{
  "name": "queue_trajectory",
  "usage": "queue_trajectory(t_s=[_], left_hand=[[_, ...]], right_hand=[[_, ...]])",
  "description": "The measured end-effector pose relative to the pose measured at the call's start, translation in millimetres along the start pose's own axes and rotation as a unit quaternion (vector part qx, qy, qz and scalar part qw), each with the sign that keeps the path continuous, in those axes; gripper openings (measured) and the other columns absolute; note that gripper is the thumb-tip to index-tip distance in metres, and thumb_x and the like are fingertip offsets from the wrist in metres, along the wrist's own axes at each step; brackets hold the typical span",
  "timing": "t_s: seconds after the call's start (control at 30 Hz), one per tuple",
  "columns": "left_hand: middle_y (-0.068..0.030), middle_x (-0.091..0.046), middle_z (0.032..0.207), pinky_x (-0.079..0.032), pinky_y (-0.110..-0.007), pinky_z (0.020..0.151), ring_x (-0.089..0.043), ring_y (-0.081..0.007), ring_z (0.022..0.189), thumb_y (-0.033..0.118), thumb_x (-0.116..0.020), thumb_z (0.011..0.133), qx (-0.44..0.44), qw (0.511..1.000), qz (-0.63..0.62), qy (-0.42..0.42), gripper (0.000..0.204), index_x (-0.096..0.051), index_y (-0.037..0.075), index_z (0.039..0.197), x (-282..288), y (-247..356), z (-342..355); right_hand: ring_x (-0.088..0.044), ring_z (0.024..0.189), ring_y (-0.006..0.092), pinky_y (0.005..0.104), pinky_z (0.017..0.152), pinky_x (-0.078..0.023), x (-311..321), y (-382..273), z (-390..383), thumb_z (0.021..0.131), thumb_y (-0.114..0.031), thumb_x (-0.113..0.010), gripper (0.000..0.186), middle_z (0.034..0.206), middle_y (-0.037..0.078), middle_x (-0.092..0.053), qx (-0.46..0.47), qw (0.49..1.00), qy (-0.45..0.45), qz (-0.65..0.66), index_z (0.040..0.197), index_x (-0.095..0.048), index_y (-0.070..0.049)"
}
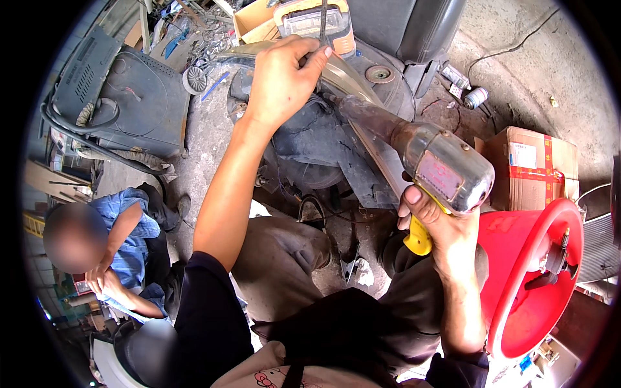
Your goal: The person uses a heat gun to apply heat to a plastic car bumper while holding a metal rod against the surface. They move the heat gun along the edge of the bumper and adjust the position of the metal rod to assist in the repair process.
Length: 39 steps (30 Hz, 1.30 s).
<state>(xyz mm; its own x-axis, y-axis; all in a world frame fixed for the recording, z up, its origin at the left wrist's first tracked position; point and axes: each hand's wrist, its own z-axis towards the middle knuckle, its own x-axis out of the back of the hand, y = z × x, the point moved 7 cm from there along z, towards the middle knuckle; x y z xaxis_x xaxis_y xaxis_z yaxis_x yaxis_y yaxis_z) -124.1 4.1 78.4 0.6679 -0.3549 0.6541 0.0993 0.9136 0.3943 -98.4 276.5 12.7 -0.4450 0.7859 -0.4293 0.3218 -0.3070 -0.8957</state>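
My left hand (290,76) is closed round a thin dark rod (323,16) that stands upright at the top centre, above a pale curved strip (352,87). My right hand (440,226) grips the yellow handle of a metal-bodied hot-air tool (446,168). The tool's long, stained nozzle points up and left toward the strip, close below my left hand; whether it touches anything I cannot tell. Under both lie crumpled dark grey plastic pieces (304,142) and a long flat translucent edge.
A person in a blue shirt (132,226) sits at left beside grey metal equipment (149,110). A red plastic tub (530,278) and cardboard box (530,161) are at right. An orange-trimmed case (346,42), grey padded seat (407,22) and cans (475,97) stand behind.
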Motion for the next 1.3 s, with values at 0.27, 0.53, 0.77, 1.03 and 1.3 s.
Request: queue_trajectory(t_s=[0.27,0.53,0.77,1.03,1.3], left_hand=[[-0.0099,-0.055,0.062,-0.043,-0.032,0.055,-0.048,-0.0141,0.055,0.023,-0.072,0.093,0.025,1.000,-0.002,0.013,0.025,-0.070,-0.002,0.089,1,-2,2],[-0.0091,-0.057,0.060,-0.043,-0.032,0.054,-0.050,-0.0127,0.054,0.024,-0.073,0.092,0.046,0.999,0.008,0.017,0.026,-0.071,-0.002,0.089,1,-5,2],[-0.0102,-0.065,0.072,-0.047,-0.029,0.060,-0.057,-0.0117,0.061,0.023,-0.073,0.092,0.026,1.000,0.004,-0.007,0.024,-0.073,-0.001,0.096,-1,-5,4],[-0.0044,-0.072,0.082,-0.049,-0.026,0.066,-0.060,-0.0095,0.071,0.017,-0.072,0.094,0.050,0.993,-0.106,-0.036,0.021,-0.076,0.001,0.107,-6,-20,5],[-0.0053,-0.070,0.080,-0.049,-0.025,0.065,-0.060,-0.0082,0.071,0.019,-0.076,0.091,0.059,0.996,-0.063,-0.035,0.025,-0.074,-0.003,0.102,-3,-5,4]], right_hand=[[-0.066,0.073,0.0146,0.0277,0.059,-0.057,0,-1,1,0.089,-0.004,-0.077,0.030,0.088,0.007,-0.069,0.000,1.000,0.000,-0.012,0.114,-0.063,0.004],[-0.066,0.071,0.0173,0.0291,0.061,-0.056,1,1,1,0.090,-0.005,-0.075,0.029,0.088,0.012,-0.070,0.008,1.000,-0.006,-0.009,0.114,-0.062,0.005],[-0.068,0.076,0.0172,0.0293,0.062,-0.059,4,1,0,0.090,-0.002,-0.075,0.031,0.094,0.012,-0.071,0.009,1.000,-0.014,0.017,0.117,-0.062,0.006],[-0.065,0.067,0.0173,0.0286,0.059,-0.054,-1,-4,-1,0.090,-0.008,-0.076,0.029,0.083,0.011,-0.068,-0.001,1.000,0.010,-0.024,0.113,-0.062,0.004],[-0.065,0.068,0.0173,0.0286,0.060,-0.054,3,-2,-2,0.090,-0.009,-0.076,0.030,0.084,0.010,-0.069,0.006,1.000,0.010,-0.006,0.113,-0.062,0.003]])
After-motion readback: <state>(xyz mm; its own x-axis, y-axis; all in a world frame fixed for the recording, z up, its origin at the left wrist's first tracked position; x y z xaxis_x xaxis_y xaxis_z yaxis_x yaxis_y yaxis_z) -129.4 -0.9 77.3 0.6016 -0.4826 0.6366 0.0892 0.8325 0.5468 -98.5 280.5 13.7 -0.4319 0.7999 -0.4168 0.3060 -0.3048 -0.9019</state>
